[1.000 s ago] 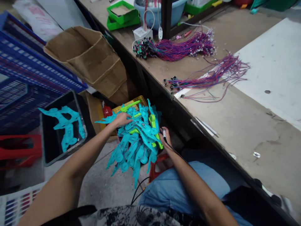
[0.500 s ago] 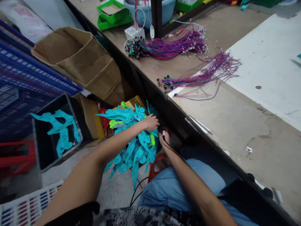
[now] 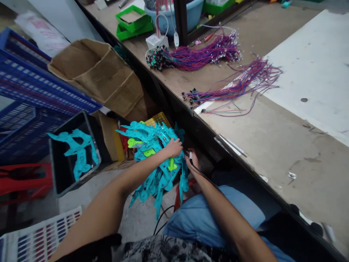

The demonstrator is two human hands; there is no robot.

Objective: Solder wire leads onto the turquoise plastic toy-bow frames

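A heap of teal plastic parts (image 3: 149, 182), shaped like wings or claws, lies low in front of me with a few lime-green pieces (image 3: 149, 152) among them. My left hand (image 3: 173, 148) is over the heap's right side, fingers curled onto a teal part whose gripped edge is hidden. Close beside it, at the heap's right edge, my right hand (image 3: 191, 160) is closed around a corded tool (image 3: 191, 155). A white label and a black cable running back along the forearm show; the tool's tip is lost in shadow.
On the bench at right lie two bundles of red-purple wires (image 3: 201, 54) with connectors. A black bin (image 3: 56, 163) with teal parts stands left, near a brown paper bag (image 3: 109, 83) and blue crates (image 3: 40, 83). The bench edge (image 3: 207, 127) runs close by my right hand.
The view has shifted slightly, moving the bin and bag rightward. My left hand has shifted a little lower on the heap, and teal parts near it have turned; my right hand stays beside them.
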